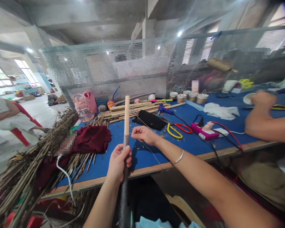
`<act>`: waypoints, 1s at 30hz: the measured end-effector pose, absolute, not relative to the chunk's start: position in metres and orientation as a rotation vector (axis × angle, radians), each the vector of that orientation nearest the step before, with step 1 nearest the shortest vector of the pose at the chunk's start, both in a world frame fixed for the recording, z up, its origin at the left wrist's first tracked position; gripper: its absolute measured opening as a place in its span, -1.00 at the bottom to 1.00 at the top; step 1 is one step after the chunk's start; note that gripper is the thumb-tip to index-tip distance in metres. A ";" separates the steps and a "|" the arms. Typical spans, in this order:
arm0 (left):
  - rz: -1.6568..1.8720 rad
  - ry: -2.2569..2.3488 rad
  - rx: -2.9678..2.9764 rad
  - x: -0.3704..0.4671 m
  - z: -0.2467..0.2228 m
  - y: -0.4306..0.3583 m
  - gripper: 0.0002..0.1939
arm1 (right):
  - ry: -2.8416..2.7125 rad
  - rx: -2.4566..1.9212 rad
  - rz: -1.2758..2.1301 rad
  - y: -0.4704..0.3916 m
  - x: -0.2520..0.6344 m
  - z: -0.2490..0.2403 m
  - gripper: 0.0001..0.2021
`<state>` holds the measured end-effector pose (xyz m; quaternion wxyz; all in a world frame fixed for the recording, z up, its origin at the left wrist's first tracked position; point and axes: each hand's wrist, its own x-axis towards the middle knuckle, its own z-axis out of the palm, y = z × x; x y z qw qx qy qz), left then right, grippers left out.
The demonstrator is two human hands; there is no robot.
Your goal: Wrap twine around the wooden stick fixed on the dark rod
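Your left hand (120, 161) grips one upright pale wooden stick with a dark lower shaft (126, 117); your right hand (144, 134) pinches one thin wire (139, 120) running off it, above the blue-topped table (142, 155). Beyond lie one pair of yellow-and-red scissors (178, 129), four small woven baskets (189, 96), and a perforated metal screen (133, 69).

Bare blue tabletop (142, 156) lies open ahead; scissors (178, 129), black pouch (150, 119), maroon cloth (91, 139) and twig bundle (30, 164) crowd its sides.
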<state>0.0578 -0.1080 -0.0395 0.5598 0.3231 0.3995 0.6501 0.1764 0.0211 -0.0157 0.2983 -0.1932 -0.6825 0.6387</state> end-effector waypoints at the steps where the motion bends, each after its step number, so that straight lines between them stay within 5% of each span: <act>1: 1.528 0.953 0.773 0.057 -0.040 -0.108 -0.71 | -1.818 -0.506 1.718 0.021 0.176 -0.017 -0.72; 15: 1.504 0.911 0.804 0.061 -0.034 -0.114 -0.64 | -1.668 -0.338 2.094 0.020 0.177 -0.022 -0.72; 21: 1.567 1.052 0.893 0.061 -0.033 -0.111 -0.74 | -1.667 -0.308 2.101 0.021 0.177 -0.024 -0.74; 30: 1.545 0.997 0.817 0.060 -0.026 -0.116 -0.60 | -1.639 -0.317 2.114 0.018 0.177 -0.023 -0.74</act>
